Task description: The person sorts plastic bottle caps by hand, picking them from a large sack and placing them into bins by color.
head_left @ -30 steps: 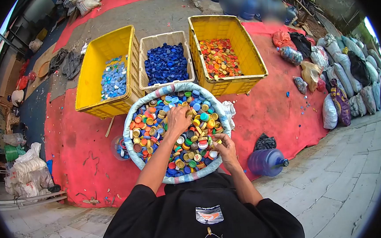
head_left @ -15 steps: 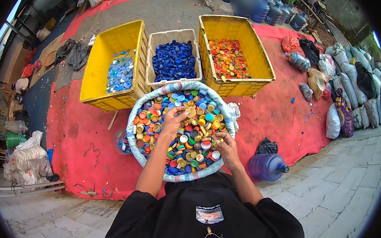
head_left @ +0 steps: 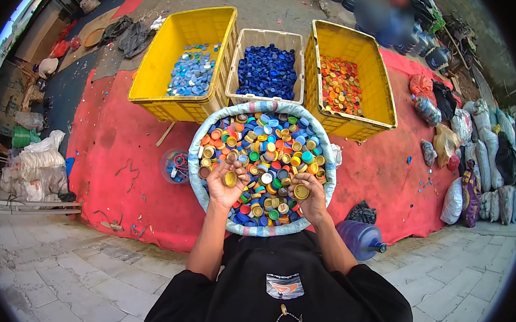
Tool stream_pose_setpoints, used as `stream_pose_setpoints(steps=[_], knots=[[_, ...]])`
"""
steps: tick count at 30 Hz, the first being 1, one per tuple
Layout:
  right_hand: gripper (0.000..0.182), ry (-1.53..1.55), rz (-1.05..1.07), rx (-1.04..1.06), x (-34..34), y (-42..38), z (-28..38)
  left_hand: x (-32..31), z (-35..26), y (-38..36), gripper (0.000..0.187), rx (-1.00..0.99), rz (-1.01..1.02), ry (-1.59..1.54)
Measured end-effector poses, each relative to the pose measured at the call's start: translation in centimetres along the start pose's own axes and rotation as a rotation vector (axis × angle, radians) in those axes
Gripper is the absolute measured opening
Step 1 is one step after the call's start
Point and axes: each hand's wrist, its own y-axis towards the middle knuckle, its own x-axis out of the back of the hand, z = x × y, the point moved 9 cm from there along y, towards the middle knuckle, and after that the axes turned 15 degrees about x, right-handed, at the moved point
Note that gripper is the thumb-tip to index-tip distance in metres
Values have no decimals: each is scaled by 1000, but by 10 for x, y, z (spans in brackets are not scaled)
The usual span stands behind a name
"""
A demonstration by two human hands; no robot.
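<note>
A round tub with a pale cloth-wrapped rim point(head_left: 197, 183) is heaped with mixed bottle caps point(head_left: 269, 154). Over its left part my left hand point(head_left: 227, 184) is turned palm up, fingers curled around gold caps. My right hand point(head_left: 310, 196), above the right side of the heap, pinches a gold cap point(head_left: 301, 191). Behind the tub stand a yellow crate point(head_left: 145, 85) of light blue caps, a whitish crate point(head_left: 294, 43) of dark blue caps and a second yellow crate point(head_left: 378, 87) of orange and red caps.
A clear round container point(head_left: 174, 167) sits left of the tub on the red ground sheet point(head_left: 123, 200). At the right lie a large blue water bottle point(head_left: 359, 239), a black bag point(head_left: 362, 213) and filled sacks point(head_left: 452, 202). More water bottles point(head_left: 408, 41) stand at the back.
My left hand has turned palm up and come back toward my body, now showing gold caps. My right hand now shows a gold cap. The view has shifted, placing tub and crates farther right.
</note>
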Motion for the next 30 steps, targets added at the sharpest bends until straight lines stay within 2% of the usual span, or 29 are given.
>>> stream_pose_setpoints(steps=[4,7,12,15,17,18,19,21,22,23,27,28,30], knots=[[14,22,-54,-136,-18,1,-7,14,-7,-19,19,-60,51,-73],[14,20,-17,-52,-18,11,-16,13,-8,-35,16,-115,-9,-68],[19,-271,-33,-126,-17,17,-27,27,-18,-62,17,-167,-147,-65],[18,-679,58,-28,-28,18,-21,31,-34,-80,16,-239,-176,-53],[22,-923,157,121,-22,24,-30,36,-47,-89,12,-289,-190,-4],[22,-1035,205,177,-31,25,-28,36,-54,-99,10,-399,-420,77],[23,-1145,253,236,-40,26,-26,37,-57,-102,13,-415,-455,157],[22,-1216,317,210,-59,24,-26,39,-63,-109,20,-444,-524,317],[22,-1254,365,181,-74,25,-26,33,-62,-112,28,-451,-641,404],[22,-1291,413,151,-84,26,-31,34,-63,-111,28,-451,-678,448],[22,-1253,571,302,-123,33,-60,32,-63,-114,26,-469,-787,589],[27,-1297,638,383,-133,36,-69,28,-64,-113,26,-489,-808,635],[32,-1337,680,392,-146,42,-86,24,-64,-116,26,-503,-834,703]])
